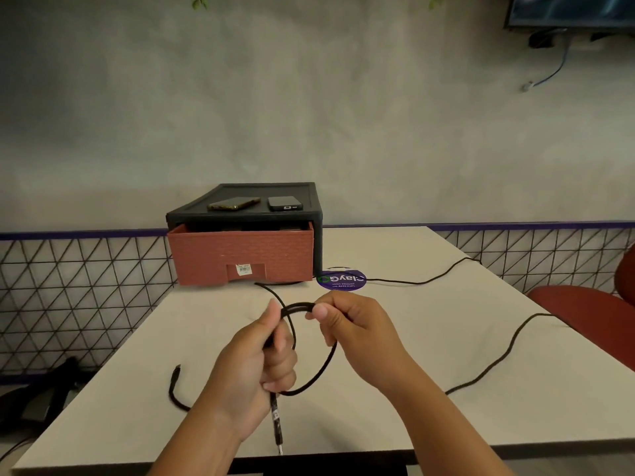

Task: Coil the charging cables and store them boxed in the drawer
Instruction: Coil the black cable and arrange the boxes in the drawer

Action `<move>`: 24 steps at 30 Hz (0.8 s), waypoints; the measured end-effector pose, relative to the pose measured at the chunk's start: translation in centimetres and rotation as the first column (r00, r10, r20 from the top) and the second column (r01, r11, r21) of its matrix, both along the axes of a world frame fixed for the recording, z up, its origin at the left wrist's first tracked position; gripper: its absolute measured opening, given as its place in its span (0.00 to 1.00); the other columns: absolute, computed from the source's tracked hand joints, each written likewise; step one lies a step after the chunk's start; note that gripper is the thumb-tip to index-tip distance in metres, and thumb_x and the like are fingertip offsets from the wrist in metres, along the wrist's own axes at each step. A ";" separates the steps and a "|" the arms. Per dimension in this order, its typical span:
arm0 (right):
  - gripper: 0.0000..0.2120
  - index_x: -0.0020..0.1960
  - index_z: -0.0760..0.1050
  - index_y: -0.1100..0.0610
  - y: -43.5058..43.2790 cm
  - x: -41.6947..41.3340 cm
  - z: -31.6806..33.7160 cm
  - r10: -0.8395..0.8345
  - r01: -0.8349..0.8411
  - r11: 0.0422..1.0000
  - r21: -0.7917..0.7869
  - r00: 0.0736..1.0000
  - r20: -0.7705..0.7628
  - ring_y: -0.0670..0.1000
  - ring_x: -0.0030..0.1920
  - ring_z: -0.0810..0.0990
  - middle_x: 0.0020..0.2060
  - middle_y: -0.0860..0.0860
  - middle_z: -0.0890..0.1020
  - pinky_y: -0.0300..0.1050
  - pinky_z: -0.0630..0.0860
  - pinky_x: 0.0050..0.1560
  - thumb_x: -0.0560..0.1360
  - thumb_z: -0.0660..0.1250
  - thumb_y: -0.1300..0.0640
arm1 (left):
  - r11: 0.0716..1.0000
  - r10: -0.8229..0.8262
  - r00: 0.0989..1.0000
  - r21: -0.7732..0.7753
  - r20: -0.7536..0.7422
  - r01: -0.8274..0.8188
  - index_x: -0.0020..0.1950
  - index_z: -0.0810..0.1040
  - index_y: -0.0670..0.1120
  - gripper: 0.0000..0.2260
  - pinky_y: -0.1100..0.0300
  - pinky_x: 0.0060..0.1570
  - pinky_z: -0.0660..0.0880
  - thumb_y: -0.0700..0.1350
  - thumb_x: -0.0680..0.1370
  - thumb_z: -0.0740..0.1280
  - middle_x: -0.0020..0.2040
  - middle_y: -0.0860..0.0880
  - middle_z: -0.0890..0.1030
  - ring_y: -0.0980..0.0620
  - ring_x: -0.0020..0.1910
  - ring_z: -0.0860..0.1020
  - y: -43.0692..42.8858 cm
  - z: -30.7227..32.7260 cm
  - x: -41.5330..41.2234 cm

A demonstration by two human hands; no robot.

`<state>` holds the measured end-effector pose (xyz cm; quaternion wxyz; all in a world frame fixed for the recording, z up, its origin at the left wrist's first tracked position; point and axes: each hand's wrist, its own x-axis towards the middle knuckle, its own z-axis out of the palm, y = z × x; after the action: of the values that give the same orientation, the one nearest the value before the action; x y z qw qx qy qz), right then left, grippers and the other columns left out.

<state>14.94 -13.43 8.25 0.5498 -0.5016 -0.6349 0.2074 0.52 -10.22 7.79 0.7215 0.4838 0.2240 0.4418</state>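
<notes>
Left hand (256,364) fist-grips the black cable (321,369) loops, plug end hanging below its fingers. Right hand (347,324) pinches the loop top between thumb and forefinger. Cable tail trails right across the table (395,420).

Office-like common room: wall screen (570,10), table (429,338), red chair (584,310).
</notes>
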 end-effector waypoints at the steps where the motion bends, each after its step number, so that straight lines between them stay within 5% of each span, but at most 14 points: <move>1: 0.12 0.38 0.77 0.53 0.1 0.1 -0.1 0.013 -0.013 1.000 0.001 1.000 0.012 0.40 0.30 0.71 0.23 0.41 0.74 0.30 0.66 0.36 0.73 0.60 0.47 | 0.999 0.010 0.998 -0.037 0.060 -0.008 0.24 0.67 0.45 0.20 0.68 0.20 0.52 0.54 0.72 0.59 0.22 0.53 0.55 0.58 0.18 0.54 0.1 0.0 -0.1; 5: 0.10 0.41 0.77 0.47 0.3 0.0 -0.7 -0.013 0.013 1.000 0.015 1.000 0.013 0.40 0.29 0.70 0.23 0.42 0.74 0.29 0.66 0.35 0.76 0.58 0.48 | 0.985 -0.048 0.970 -0.147 0.238 0.085 0.31 0.79 0.44 0.16 0.67 0.17 0.56 0.56 0.70 0.66 0.20 0.54 0.57 0.59 0.17 0.52 0.5 -0.4 -0.4; 8: 0.11 0.41 0.76 0.45 0.7 -0.1 -0.8 -0.091 0.092 0.996 0.011 0.995 -0.041 0.40 0.27 0.69 0.21 0.43 0.73 0.29 0.66 0.33 0.80 0.59 0.53 | 0.957 -0.220 0.903 -0.100 0.369 0.274 0.51 0.84 0.44 0.22 0.66 0.22 0.66 0.50 0.61 0.79 0.21 0.54 0.59 0.57 0.20 0.52 0.5 -1.0 -0.3; 11: 0.11 0.46 0.77 0.50 0.9 0.0 -0.9 -0.081 0.071 0.992 -0.104 0.992 -0.093 0.40 0.24 0.69 0.21 0.44 0.75 0.30 0.64 0.30 0.80 0.57 0.57 | 0.907 -0.365 0.796 -0.006 0.483 0.420 0.66 0.74 0.42 0.23 0.58 0.43 0.77 0.48 0.73 0.71 0.24 0.52 0.62 0.57 0.21 0.60 1.8 -1.8 0.1; 12: 0.11 0.48 0.77 0.51 0.9 0.1 -1.0 -0.065 0.050 0.986 -0.158 0.994 -0.092 0.39 0.23 0.70 0.21 0.44 0.75 0.29 0.63 0.29 0.81 0.56 0.58 | 0.884 -0.417 0.754 0.033 0.508 0.466 0.70 0.68 0.40 0.21 0.53 0.54 0.75 0.47 0.79 0.63 0.26 0.51 0.67 0.56 0.23 0.66 2.2 -1.9 0.1; 14: 0.11 0.52 0.76 0.51 0.7 0.3 -1.4 -0.033 0.023 0.969 -0.248 0.999 -0.037 0.39 0.22 0.70 0.22 0.45 0.75 0.29 0.62 0.28 0.81 0.55 0.59 | 0.944 -0.327 0.841 0.098 0.431 0.316 0.75 0.54 0.39 0.21 0.50 0.68 0.63 0.47 0.84 0.50 0.34 0.47 0.76 0.53 0.32 0.76 2.6 -1.4 -0.4; 17: 0.11 0.47 0.73 0.47 0.0 0.5 -1.7 0.062 0.002 0.928 -0.373 0.985 0.158 0.40 0.24 0.69 0.26 0.46 0.77 0.32 0.64 0.31 0.81 0.54 0.57 | 0.963 -0.271 0.887 0.121 0.374 0.243 0.74 0.58 0.41 0.28 0.49 0.62 0.71 0.47 0.78 0.65 0.28 0.51 0.74 0.56 0.27 0.74 2.5 -0.8 0.1; 20: 0.12 0.46 0.72 0.58 -0.9 0.4 -2.3 0.154 0.015 0.886 -0.463 0.934 0.324 0.44 0.30 0.70 0.27 0.47 0.76 0.38 0.66 0.37 0.81 0.53 0.55 | 0.963 -0.259 0.855 0.050 0.450 0.266 0.69 0.68 0.40 0.34 0.51 0.50 0.78 0.48 0.66 0.74 0.22 0.54 0.67 0.59 0.21 0.68 3.0 -0.9 0.2; 22: 0.10 0.49 0.71 0.59 -1.1 0.2 -2.7 0.135 0.065 0.897 -0.436 0.901 0.412 0.51 0.34 0.72 0.29 0.49 0.75 0.43 0.66 0.39 0.81 0.54 0.56 | 0.928 -0.349 0.806 0.057 0.478 0.368 0.72 0.63 0.39 0.32 0.52 0.53 0.76 0.47 0.72 0.71 0.23 0.54 0.68 0.58 0.22 0.69 3.8 -0.9 0.3; 24: 0.09 0.50 0.74 0.52 -0.9 0.7 -2.7 -0.016 0.193 0.928 -0.318 0.875 0.484 0.54 0.37 0.72 0.35 0.53 0.77 0.44 0.64 0.38 0.80 0.55 0.56 | 0.911 -0.402 0.808 0.099 0.430 0.401 0.75 0.52 0.37 0.24 0.54 0.62 0.69 0.46 0.83 0.54 0.28 0.49 0.68 0.54 0.27 0.68 3.6 0.0 -0.3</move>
<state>15.60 -14.33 5.60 0.2885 -0.6623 -0.6727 0.1599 0.22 -6.62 7.84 0.8292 0.4085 -0.0536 0.3778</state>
